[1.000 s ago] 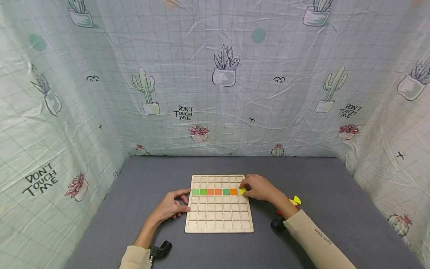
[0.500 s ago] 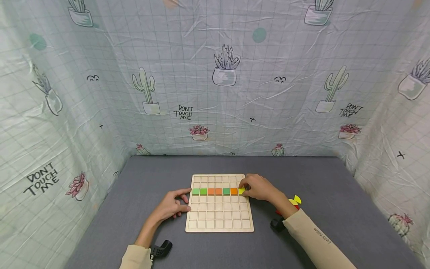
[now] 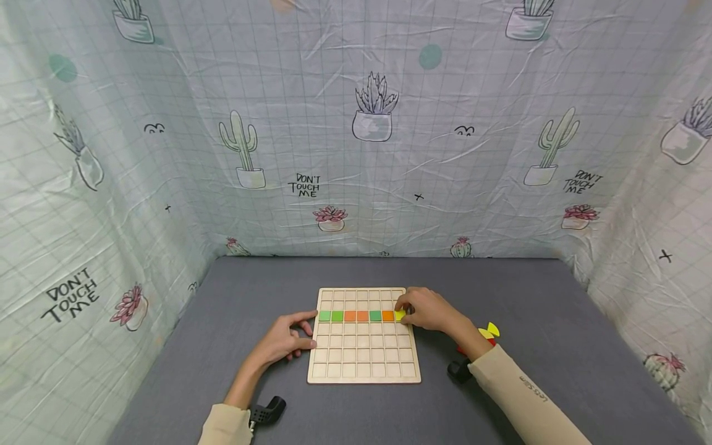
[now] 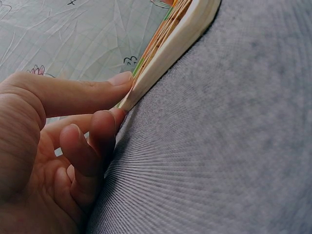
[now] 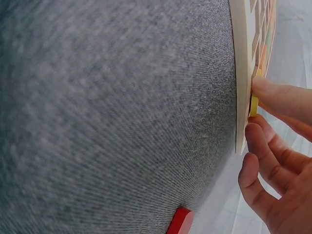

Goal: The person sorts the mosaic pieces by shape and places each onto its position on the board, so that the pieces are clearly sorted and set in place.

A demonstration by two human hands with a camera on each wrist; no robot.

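Observation:
A wooden grid board lies on the grey table, with a row of coloured square tiles across it: green, orange and teal ones. At that row's right end my right hand pinches a yellow tile between thumb and fingers. In the right wrist view the yellow tile sits at the board's edge, partly covered by the thumb. My left hand touches the board's left edge with thumb and index fingertip spread apart. The left wrist view shows the left thumb against the board's side.
Right of the board, partly behind the right forearm, lie yellow pieces and a red piece. Black wrist cameras sit at both wrists. A patterned cloth stands around the table's back and sides.
The yellow tile has shifted slightly left and lies straighter in line with the row, my right hand moving with it. The left hand stays on the board's edge.

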